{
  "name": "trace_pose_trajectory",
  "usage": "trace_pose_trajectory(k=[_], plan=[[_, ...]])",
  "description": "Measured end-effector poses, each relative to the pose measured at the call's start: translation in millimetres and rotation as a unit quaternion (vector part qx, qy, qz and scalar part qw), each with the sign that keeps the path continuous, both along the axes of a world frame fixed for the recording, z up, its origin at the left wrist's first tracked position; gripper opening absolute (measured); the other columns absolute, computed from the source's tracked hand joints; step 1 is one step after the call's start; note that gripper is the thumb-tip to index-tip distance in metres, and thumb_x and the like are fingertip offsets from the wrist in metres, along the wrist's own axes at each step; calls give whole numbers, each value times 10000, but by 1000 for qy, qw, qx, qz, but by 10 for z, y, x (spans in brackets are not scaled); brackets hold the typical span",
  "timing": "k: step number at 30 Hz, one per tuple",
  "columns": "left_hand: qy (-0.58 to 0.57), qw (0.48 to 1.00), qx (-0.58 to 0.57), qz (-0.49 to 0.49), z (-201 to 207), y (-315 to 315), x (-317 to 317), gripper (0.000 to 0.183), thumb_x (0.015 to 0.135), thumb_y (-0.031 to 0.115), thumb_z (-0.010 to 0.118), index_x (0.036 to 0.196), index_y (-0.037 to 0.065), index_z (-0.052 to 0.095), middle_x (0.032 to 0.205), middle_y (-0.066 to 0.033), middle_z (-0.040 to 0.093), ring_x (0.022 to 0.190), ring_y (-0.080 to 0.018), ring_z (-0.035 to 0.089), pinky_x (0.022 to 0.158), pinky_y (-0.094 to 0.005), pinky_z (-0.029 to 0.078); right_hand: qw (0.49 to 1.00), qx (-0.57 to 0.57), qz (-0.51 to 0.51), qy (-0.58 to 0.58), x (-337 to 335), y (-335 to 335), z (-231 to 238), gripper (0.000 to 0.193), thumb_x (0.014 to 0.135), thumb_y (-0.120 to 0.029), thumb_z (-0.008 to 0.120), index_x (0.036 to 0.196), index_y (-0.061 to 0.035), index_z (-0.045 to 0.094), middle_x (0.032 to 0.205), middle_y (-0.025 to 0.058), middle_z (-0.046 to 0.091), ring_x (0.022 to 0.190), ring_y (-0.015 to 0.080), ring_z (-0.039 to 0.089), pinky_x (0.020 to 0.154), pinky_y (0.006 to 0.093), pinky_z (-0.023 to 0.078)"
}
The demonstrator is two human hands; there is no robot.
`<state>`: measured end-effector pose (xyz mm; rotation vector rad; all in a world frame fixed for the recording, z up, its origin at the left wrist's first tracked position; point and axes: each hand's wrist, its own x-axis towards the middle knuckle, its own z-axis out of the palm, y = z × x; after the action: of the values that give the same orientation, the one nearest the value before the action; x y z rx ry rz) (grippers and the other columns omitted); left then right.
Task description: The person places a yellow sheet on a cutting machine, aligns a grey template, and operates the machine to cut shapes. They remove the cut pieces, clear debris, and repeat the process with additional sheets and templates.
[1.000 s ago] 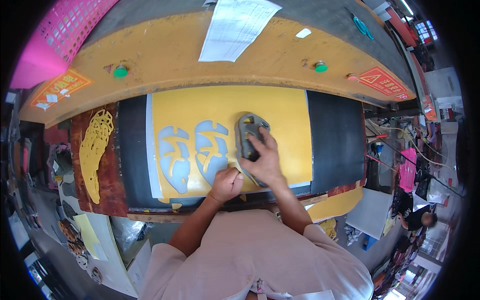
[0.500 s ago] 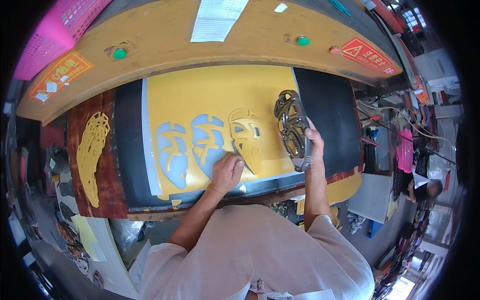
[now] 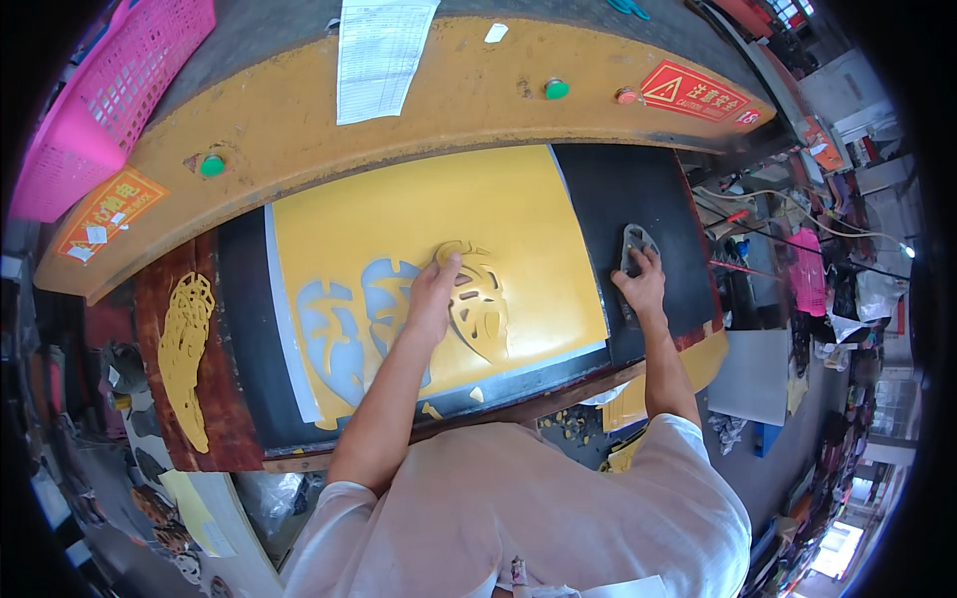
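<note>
A yellow sheet [image 3: 538, 239] lies over a white layer on a black board [image 3: 658, 199]. Two shoe-upper-shaped openings in its near left show the pale layer beneath; my left forearm partly covers the second. Beside them is a third cut shape, a yellow shoe-upper piece [image 3: 483, 324] with slots. My left hand [image 3: 431, 299] has its fingertips closed at the top end of that piece. On the black board, right of the sheet, lies a dark metal cutting die [image 3: 638, 235]. My right hand [image 3: 643, 287] grips it from above, hiding its middle.
Matching yellow cut pieces [image 3: 184, 344] are stacked on the reddish-brown strip at left. Across the far side runs an ochre machine beam [image 3: 478, 90] with green buttons and a hanging paper sheet [image 3: 384, 60]. A pink basket [image 3: 115, 110] stands at far left. Yellow scraps lie along the near edge.
My right hand has brought the cutting die from above the sheet's right side down onto the black board at right. My left hand has moved forward to the third cut shape's top. The view has shifted.
</note>
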<state>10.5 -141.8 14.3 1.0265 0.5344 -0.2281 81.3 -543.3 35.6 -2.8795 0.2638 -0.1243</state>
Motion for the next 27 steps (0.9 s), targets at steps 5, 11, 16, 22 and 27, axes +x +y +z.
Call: trace_pose_trajectory(k=[5, 11, 16, 22, 27], plan=[[14, 983, 148, -111, 68, 6, 310, 358, 1073, 361, 681, 1257, 55, 714, 1140, -109, 750, 958, -213, 738, 808, -354, 589, 990, 51, 117, -59, 8, 695, -16, 496, 967, -275, 672, 1408, -46, 685, 1485, 244, 623, 1386, 433, 574, 1191, 499, 450], [-321, 808, 473, -141, 119, -102, -103, 332, 1085, 219, 627, 1307, -18, 693, 1325, -222, 701, 1131, -391, 714, 974, -415, 586, 941, 94, 292, -145, 187, 1979, -432, 419, 1044, -277, 596, 1419, -105, 668, 1514, 168, 593, 1469, 399, 487, 1257, 544, 339], [-369, 741, 511, -232, 242, 21, 5, 297, 1071, 208, 650, 1259, -14, 707, 1296, -209, 725, 1091, -349, 745, 930, -399, 608, 957, 47, 272, -85, 243, 2053, -460, 482, 1069, -348, 538, 1499, -145, 619, 1622, 121, 500, 1562, 374, 352, 1308, 561, 212], [144, 961, -3, -237, 462, 235, 782, 413, 1046, 413, 710, 1275, 70, 687, 1176, -86, 753, 1017, -179, 762, 828, -361, 659, 961, 29, 265, -77, 240, 2103, -386, 459, 1052, -337, 583, 1468, -155, 648, 1588, 120, 535, 1532, 370, 403, 1290, 567, 256], [222, 910, 140, -320, 414, 91, 1253, 369, 991, 292, 725, 1269, 52, 680, 1170, -121, 755, 1015, -233, 764, 825, -393, 662, 959, 57, 261, -95, 255, 2085, -446, 433, 1038, -307, 589, 1428, -141, 679, 1576, 121, 543, 1538, 365, 392, 1293, 570, 244]])
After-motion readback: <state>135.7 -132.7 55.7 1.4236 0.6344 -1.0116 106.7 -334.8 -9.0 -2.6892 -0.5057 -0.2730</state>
